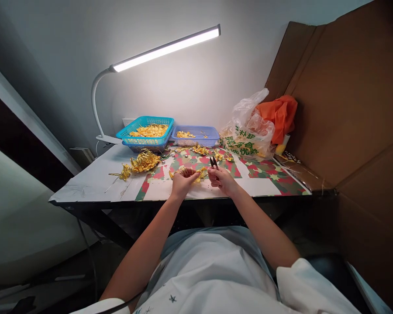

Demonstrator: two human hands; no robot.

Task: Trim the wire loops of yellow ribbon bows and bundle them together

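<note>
Near the table's front edge, my left hand point(184, 182) is closed on a gold foil flower point(201, 175), whose petals stick out to the right of the fingers. Just right of it, my right hand point(223, 179) is wrapped round small dark thread snips point(213, 163), blades pointing up and away from me. The fingers of that hand come close to the flower's edge; whether they touch it I cannot tell. Behind my hands lie more gold flowers point(201, 150) and a few loose pieces. A large bunch of gold flowers point(146, 161) rests to the left, beside a small gold flower point(125, 172).
A turquoise basket point(124, 135) full of gold pieces stands at the back left. Next to it is a purple basket point(196, 141) with a few pieces. A plastic bag point(249, 135) and orange cloth point(280, 115) sit at the right, by a cardboard wall point(356, 100). A lamp point(167, 49) hangs above.
</note>
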